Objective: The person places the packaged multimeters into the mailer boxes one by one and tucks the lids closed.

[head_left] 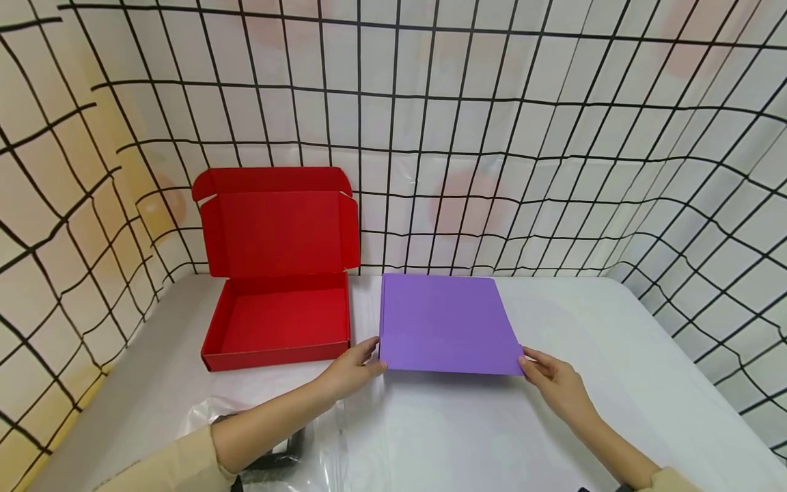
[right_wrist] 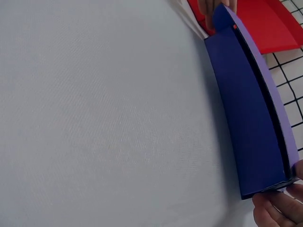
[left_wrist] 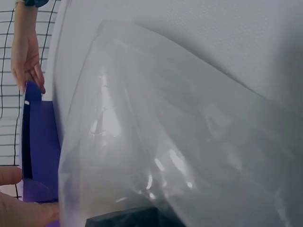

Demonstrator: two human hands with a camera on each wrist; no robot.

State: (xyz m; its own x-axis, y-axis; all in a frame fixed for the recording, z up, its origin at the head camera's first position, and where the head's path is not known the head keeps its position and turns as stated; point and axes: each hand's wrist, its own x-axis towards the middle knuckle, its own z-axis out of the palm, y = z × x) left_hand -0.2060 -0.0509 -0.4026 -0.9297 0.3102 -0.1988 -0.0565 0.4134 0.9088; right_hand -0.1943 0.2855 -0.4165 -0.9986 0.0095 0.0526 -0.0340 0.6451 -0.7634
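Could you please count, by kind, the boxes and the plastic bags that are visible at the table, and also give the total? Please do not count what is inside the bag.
Boxes: 2 (the red box and the purple box)
Plastic bags: 1 (the clear bag)
Total: 3

Beige sleeves (head_left: 175, 465), dark wrist strap (left_wrist: 35, 2), bare hands (head_left: 352, 369).

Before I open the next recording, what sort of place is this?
Likely a tabletop recording booth: a white table, black grid along its far, left and right sides, and an open red box beside a purple box.
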